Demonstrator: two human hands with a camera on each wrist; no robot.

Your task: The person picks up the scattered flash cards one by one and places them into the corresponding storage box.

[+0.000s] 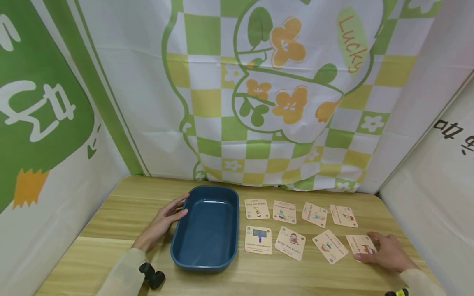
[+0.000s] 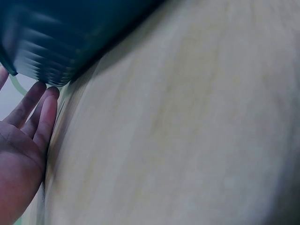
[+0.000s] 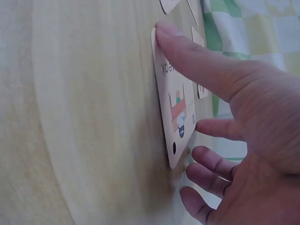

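Note:
My left hand (image 1: pixel 164 218) rests against the left side of a dark blue plastic basin (image 1: pixel 207 236). In the left wrist view its fingers (image 2: pixel 44 115) reach up to the basin's ribbed outer wall. At the right end of the front row of cards, my right hand (image 1: pixel 393 251) holds a beige picture card (image 1: pixel 361 244) by its edges. The right wrist view has the thumb at one corner of this card (image 3: pixel 176 105) and the index finger at its far edge, while the other fingers hang loosely curled. The card lies close over the tabletop, partly covered by the hand.
Several more picture cards stand in two rows right of the basin, among them a blackboard card (image 1: pixel 258 240), a violin card (image 1: pixel 290 243) and a tilted card (image 1: pixel 330 246). A patterned green and white cloth (image 1: pixel 259 160) hangs behind the wooden table (image 1: pixel 281 279).

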